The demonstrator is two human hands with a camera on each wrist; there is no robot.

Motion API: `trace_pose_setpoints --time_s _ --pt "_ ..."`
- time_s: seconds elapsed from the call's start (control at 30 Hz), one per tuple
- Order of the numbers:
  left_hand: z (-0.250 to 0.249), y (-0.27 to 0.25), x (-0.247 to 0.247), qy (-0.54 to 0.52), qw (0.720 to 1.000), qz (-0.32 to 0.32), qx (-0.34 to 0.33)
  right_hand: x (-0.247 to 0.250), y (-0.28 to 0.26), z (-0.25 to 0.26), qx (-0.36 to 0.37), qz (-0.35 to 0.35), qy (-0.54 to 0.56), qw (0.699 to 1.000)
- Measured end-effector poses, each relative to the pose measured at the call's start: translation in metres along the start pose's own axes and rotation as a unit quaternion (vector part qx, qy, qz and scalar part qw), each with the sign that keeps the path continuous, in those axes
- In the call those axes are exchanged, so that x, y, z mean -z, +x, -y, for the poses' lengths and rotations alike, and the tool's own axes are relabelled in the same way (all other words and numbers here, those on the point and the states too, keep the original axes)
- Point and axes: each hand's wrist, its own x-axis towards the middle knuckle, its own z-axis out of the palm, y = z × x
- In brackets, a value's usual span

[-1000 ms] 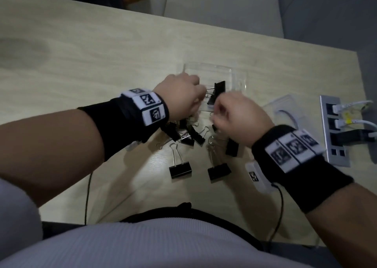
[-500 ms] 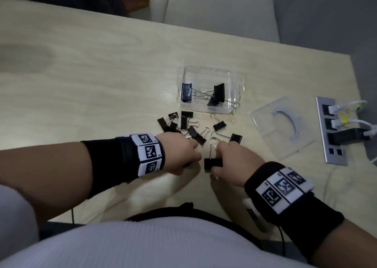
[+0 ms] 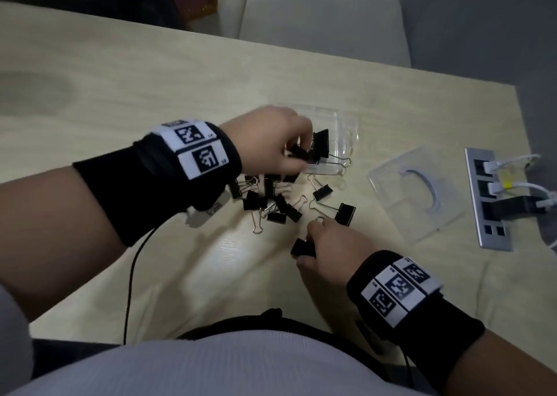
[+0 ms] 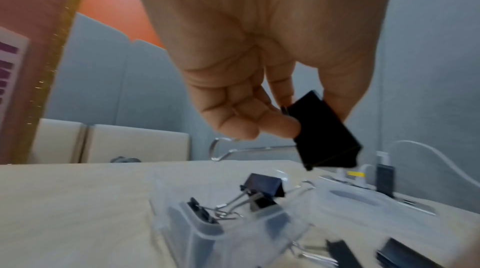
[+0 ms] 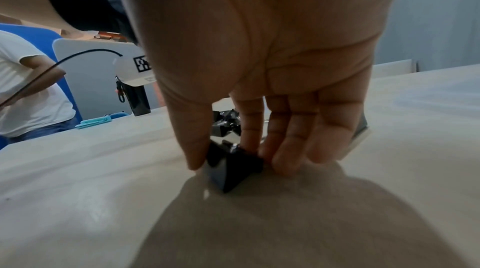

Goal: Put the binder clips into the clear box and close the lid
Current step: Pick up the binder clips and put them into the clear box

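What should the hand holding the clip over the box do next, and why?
Probably let go. The left hand pinches a binder clip right above the open clear box, which already holds clips, so releasing should drop it inside. The right hand grips another clip on the table.

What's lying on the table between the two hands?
A loose scatter of black binder clips lies on the table between the left hand and right hand, shown in the head view.
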Motion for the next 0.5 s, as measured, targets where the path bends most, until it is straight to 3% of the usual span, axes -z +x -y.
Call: trace_pose_setpoints --time_s 0.1,0.17,0.27,0.37,0.43,0.5 --pt "0.012 0.021 0.0 0.021 0.997 -0.041 0.07 0.014 0.002 -0.001 -0.001 0.034 0.025 0.999" --pt "0.016 0.034 -0.006 0.025 0.992 -0.046 0.117 0.029 0.008 -0.002 -0.011 0.021 0.073 0.997" --pt "0.02 0.046 -0.019 0.003 0.981 -0.058 0.186 0.055 0.024 -0.011 -0.027 -0.114 0.122 0.986" --pt "0.022 0.051 -0.027 0.014 0.977 -0.049 0.208 0.079 0.041 -0.023 -0.068 -0.256 0.126 0.956" --pt "0.025 0.051 -0.03 0.031 0.979 -0.039 0.2 0.087 0.051 -0.031 -0.108 -0.258 0.097 0.955" --pt "0.028 0.049 -0.031 0.045 0.98 -0.042 0.192 0.089 0.06 -0.036 -0.129 -0.214 0.078 0.965"
